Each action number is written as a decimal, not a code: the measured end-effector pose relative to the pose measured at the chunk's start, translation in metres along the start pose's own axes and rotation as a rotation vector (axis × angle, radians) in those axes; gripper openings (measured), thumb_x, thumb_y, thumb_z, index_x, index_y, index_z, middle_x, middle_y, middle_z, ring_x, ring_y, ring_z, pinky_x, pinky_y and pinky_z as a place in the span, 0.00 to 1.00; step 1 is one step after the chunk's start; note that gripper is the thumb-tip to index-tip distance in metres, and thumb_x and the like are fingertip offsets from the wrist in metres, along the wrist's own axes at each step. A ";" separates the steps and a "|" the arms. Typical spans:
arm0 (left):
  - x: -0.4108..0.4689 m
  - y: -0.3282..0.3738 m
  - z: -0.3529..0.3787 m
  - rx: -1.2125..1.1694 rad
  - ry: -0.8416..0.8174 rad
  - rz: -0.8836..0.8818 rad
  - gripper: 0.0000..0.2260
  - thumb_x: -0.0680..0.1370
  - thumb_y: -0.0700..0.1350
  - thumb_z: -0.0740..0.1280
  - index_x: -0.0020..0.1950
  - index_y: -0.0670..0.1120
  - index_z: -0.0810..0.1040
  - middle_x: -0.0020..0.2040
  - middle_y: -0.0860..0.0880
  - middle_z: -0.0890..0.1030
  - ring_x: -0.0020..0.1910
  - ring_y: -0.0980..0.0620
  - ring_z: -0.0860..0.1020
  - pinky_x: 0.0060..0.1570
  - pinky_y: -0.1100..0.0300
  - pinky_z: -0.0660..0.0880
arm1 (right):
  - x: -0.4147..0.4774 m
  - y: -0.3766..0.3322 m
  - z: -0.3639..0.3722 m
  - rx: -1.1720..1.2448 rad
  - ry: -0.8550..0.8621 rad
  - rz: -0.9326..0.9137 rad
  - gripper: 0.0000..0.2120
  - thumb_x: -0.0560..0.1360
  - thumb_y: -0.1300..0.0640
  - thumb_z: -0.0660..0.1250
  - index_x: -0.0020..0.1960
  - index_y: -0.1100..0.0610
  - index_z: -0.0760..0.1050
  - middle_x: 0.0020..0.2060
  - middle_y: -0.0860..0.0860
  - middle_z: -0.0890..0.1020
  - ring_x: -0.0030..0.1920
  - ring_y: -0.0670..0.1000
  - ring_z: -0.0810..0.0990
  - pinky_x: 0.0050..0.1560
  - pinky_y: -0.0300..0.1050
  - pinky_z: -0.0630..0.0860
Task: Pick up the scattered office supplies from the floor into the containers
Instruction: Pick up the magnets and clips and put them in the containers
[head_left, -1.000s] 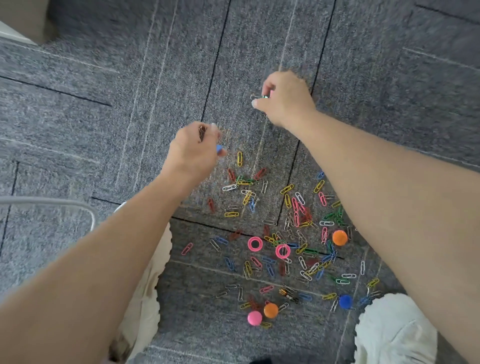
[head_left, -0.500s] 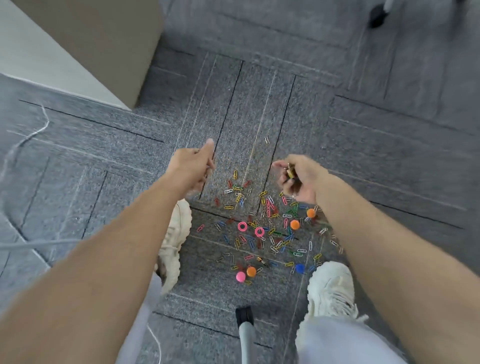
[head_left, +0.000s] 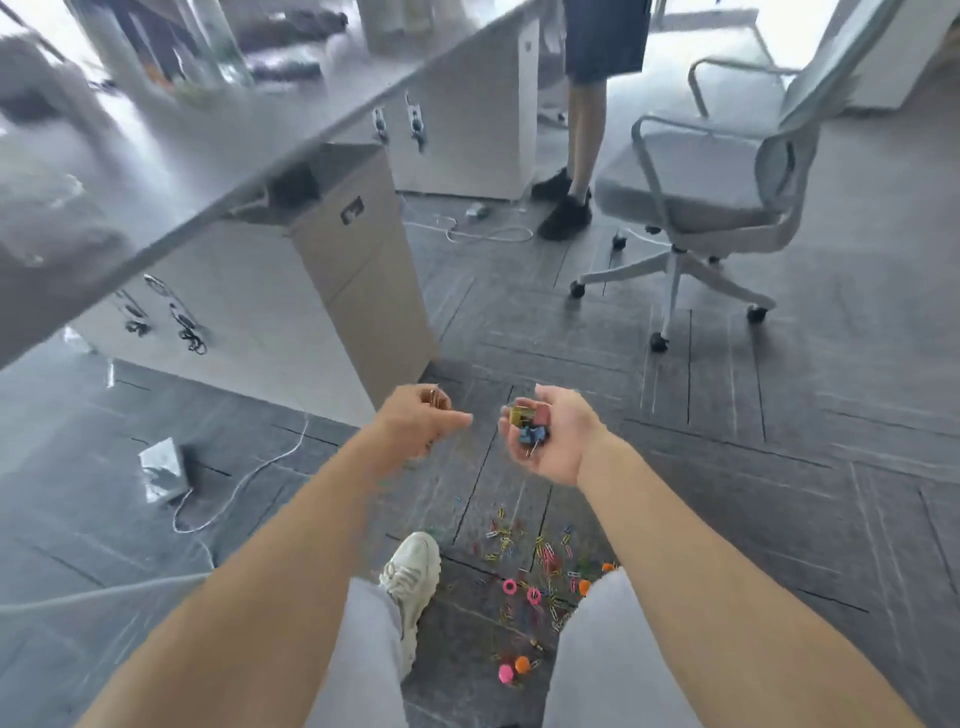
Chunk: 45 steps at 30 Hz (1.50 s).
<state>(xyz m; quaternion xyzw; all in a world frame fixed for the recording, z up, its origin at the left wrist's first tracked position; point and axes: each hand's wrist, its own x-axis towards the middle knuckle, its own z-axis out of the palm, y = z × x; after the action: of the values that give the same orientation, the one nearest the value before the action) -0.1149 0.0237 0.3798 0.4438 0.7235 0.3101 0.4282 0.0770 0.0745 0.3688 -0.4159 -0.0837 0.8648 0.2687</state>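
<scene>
Both hands have risen from the floor (head_left: 779, 467). The left hand (head_left: 415, 423) pinches brown clips (head_left: 435, 397), and the right hand (head_left: 556, 436) cups binder clips (head_left: 527, 428). Paper clips (head_left: 524, 561) lie below. The next move is probably carrying them to a container, which is not visible.

One wide-angle camera on the person's head faces forward and down. The wearer's forearms run up from the bottom edge, large and close, to the left hand (head_left: 421, 422) and right hand (head_left: 553, 439) at centre frame. The grey carpet-tile floor (head_left: 779, 467) lies farther below. The pale flat desk top (head_left: 208, 130) slants across the upper left, and the grey mesh swivel chair (head_left: 727, 182) stands far off at upper right.
</scene>
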 end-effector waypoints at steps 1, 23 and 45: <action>-0.017 0.009 -0.008 0.021 0.023 0.035 0.16 0.69 0.40 0.78 0.34 0.46 0.71 0.24 0.50 0.69 0.23 0.53 0.66 0.22 0.64 0.64 | -0.016 0.002 0.011 -0.039 -0.033 -0.007 0.17 0.83 0.49 0.53 0.44 0.60 0.71 0.36 0.56 0.76 0.31 0.52 0.76 0.23 0.35 0.71; -0.278 0.012 -0.306 -0.034 0.521 0.180 0.11 0.68 0.33 0.70 0.33 0.47 0.73 0.29 0.48 0.71 0.29 0.50 0.69 0.31 0.60 0.67 | -0.141 0.162 0.342 -0.233 -0.318 -0.098 0.10 0.78 0.60 0.53 0.39 0.60 0.66 0.34 0.56 0.71 0.31 0.53 0.69 0.34 0.44 0.71; -0.187 -0.072 -0.570 0.369 0.589 -0.339 0.07 0.72 0.42 0.76 0.42 0.45 0.79 0.42 0.46 0.82 0.43 0.47 0.83 0.41 0.52 0.84 | 0.069 0.263 0.636 -1.554 -0.659 -0.485 0.07 0.80 0.61 0.60 0.44 0.58 0.74 0.39 0.55 0.77 0.34 0.51 0.78 0.30 0.42 0.73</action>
<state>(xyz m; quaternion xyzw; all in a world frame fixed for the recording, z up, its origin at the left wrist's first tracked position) -0.6073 -0.2153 0.6365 0.2794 0.9222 0.2139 0.1603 -0.5483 -0.0600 0.6325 -0.1810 -0.8083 0.5582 0.0481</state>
